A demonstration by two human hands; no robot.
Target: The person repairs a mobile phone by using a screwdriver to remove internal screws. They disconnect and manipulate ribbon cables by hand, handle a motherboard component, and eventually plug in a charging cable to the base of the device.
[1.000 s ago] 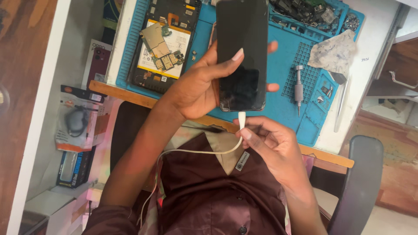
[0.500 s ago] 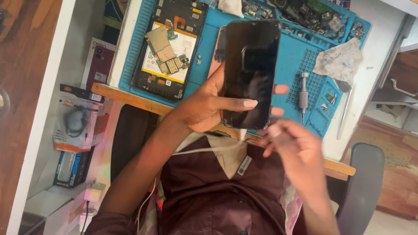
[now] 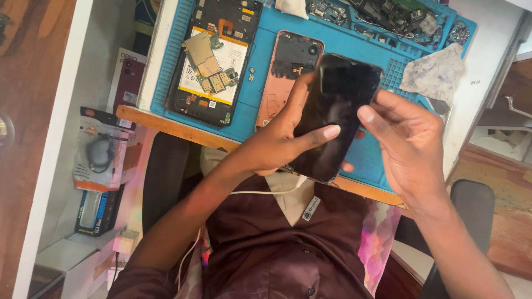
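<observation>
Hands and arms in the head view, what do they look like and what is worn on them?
Both are bare: the left hand and right hand wear no gloves, rings or watch that I can see. The left thumbnail is fairly long and pale. Forearms are uncovered; near the left elbow a dark maroon sleeve begins, matching the buttoned shirt. A thin white cable crosses the chest.
</observation>
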